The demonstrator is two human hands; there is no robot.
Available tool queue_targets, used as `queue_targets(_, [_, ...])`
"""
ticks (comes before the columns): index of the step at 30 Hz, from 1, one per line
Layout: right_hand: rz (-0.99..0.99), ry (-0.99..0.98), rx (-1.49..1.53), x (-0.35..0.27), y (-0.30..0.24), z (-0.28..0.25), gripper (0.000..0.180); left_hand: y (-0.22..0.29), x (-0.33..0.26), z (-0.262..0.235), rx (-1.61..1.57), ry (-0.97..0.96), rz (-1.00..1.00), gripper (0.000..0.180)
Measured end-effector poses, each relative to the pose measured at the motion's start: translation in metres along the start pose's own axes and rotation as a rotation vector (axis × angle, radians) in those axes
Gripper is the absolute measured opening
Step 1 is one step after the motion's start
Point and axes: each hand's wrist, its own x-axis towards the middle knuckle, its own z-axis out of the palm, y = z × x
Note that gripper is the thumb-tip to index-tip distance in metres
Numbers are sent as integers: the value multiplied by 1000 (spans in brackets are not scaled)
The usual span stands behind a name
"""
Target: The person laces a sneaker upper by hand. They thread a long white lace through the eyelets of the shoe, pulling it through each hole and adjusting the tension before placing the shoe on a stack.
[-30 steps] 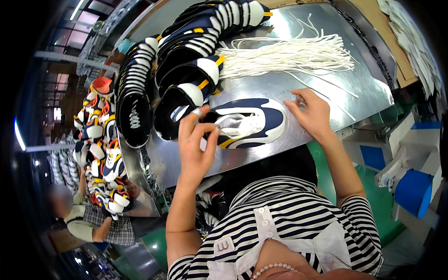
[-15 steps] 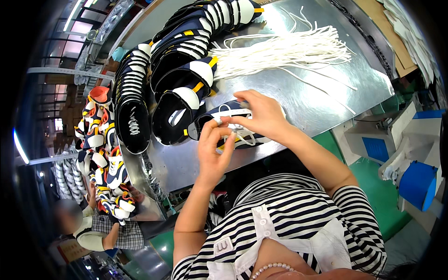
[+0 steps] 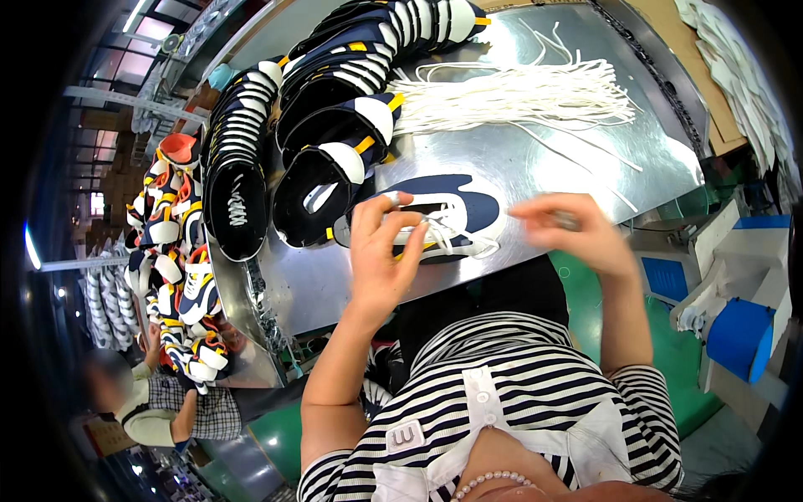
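Note:
A navy and white shoe upper (image 3: 477,201) lies on the metal table in front of me, its white lace (image 3: 456,238) partly threaded and looped over its near side. My left hand (image 3: 386,251) is over the heel end of this upper, fingers curled in a pinch on the lace. Off to the right of the toe, apart from the upper, is my right hand (image 3: 577,230). Motion smears its fingers, so whether they hold anything does not show.
Nested rows of shoe uppers (image 3: 335,100) stand at the back left of the metal table (image 3: 577,171). A bundle of white laces (image 3: 519,96) lies behind my hands. At far left, a person (image 3: 163,410) is beside a pile of shoes (image 3: 180,259). A machine with a blue part (image 3: 740,335) stands right.
My right hand has drawn away to the right, uncovering more of the shoe upper. My left hand stays by the heel end. The whole view has shifted slightly.

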Motion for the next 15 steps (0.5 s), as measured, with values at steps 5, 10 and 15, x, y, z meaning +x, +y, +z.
queue_targets(5, [-42,83,-67,60,55,67,19,3,19,13,-5,-26,37,15])
queue_targets(10, [34,211,160,69,64,66,14,-28,-15,-11,28,-142,-197,29])
queue_targets(15, [49,305,-109,73,76,85,44,-62,-3,5,-931,-508,-1164,51])
